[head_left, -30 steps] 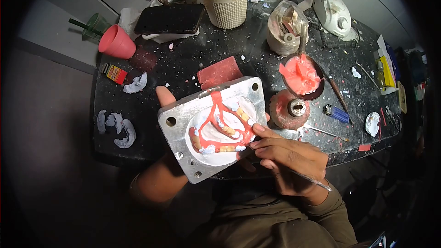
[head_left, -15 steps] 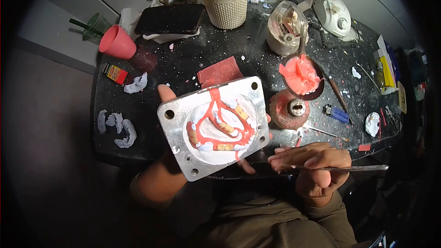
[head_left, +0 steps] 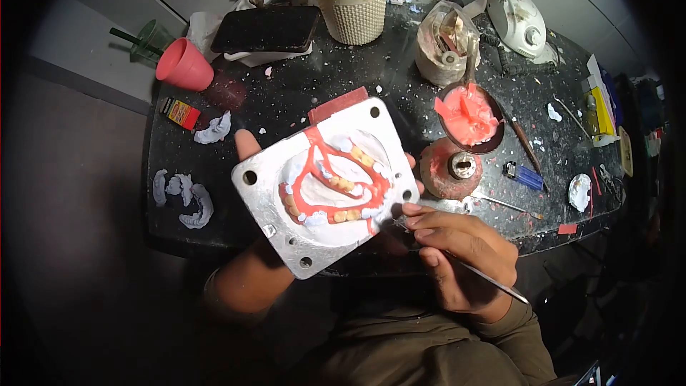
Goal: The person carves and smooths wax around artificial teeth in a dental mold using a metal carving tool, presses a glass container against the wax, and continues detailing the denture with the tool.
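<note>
A metal flask half (head_left: 268, 211) is held tilted over the bench's front edge. White plaster (head_left: 321, 232) fills its round middle, with red wax strips (head_left: 307, 211) and yellowish teeth set in it. My left hand (head_left: 248, 145) grips the flask from beneath; its thumb shows at the left edge and fingertips at the right, the rest hidden. Pinched in my right hand (head_left: 464, 250) is a thin metal tool (head_left: 493, 284), its near end pointing down right. The tool's tip is by the flask's lower right edge; whether it touches cannot be told.
Behind the flask lies a red wax sheet (head_left: 338, 106). A pan of red wax (head_left: 468, 118) stands above a burner (head_left: 450, 171), near a blue lighter (head_left: 524, 176). Plaster pieces (head_left: 196, 206) and a pink cup (head_left: 184, 64) are at left, a tool basket (head_left: 351, 14) at the back.
My right hand moved away to the right with the tool, then came back beside the flask. The flask has turned anticlockwise and shifted slightly left.
</note>
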Action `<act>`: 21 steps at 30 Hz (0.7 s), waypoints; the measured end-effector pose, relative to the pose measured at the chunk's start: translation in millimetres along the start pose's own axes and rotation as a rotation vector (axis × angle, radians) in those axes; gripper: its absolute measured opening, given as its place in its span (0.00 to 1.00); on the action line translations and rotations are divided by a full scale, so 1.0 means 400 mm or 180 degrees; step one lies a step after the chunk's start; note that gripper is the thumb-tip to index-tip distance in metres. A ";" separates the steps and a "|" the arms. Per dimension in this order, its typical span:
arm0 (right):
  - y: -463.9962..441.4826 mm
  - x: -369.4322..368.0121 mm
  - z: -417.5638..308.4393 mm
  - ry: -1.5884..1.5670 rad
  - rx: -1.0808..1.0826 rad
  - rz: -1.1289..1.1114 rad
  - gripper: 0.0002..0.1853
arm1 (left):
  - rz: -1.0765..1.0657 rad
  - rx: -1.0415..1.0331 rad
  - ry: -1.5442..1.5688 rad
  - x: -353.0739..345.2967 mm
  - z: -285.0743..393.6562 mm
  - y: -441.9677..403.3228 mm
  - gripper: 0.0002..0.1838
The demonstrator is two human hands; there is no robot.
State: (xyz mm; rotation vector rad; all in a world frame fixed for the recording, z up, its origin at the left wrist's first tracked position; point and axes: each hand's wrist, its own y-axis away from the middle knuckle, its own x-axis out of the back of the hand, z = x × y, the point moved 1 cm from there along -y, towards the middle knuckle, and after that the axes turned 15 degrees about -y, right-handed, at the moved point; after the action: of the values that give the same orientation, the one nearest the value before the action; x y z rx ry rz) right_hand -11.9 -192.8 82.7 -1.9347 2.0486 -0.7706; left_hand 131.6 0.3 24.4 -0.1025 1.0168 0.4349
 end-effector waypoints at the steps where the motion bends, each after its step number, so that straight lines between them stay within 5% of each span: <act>1: 0.000 -0.008 0.000 -0.0001 0.0004 0.0008 0.12 | -0.0123 -0.0302 0.0096 -0.004 0.000 -0.006 0.77; 11: -0.012 -0.070 0.036 0.0220 0.0197 0.0388 0.10 | -0.0133 -0.1118 -0.0266 -0.014 -0.006 -0.025 0.70; 14: -0.007 -0.076 0.041 0.0241 0.0203 0.0452 0.10 | 0.0028 -0.1045 0.1134 -0.023 -0.012 -0.014 0.71; 17: -0.011 -0.071 0.042 0.0140 0.0218 0.0343 0.12 | -0.0329 -0.1091 0.0753 -0.003 -0.009 -0.016 0.72; 19: -0.015 -0.070 0.044 0.0046 0.0245 0.0224 0.13 | 0.0091 -0.0990 -0.0451 -0.009 0.004 -0.015 0.74; 21: -0.016 -0.073 0.047 0.0206 0.0325 0.0198 0.14 | 0.0115 -0.1056 -0.0140 0.000 -0.006 -0.012 0.75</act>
State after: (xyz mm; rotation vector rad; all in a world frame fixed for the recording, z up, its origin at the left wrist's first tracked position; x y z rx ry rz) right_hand 6.2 -168.6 64.5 -1.8055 2.0526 -0.9157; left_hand 131.5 -4.7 22.3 -0.3706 0.8975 0.6341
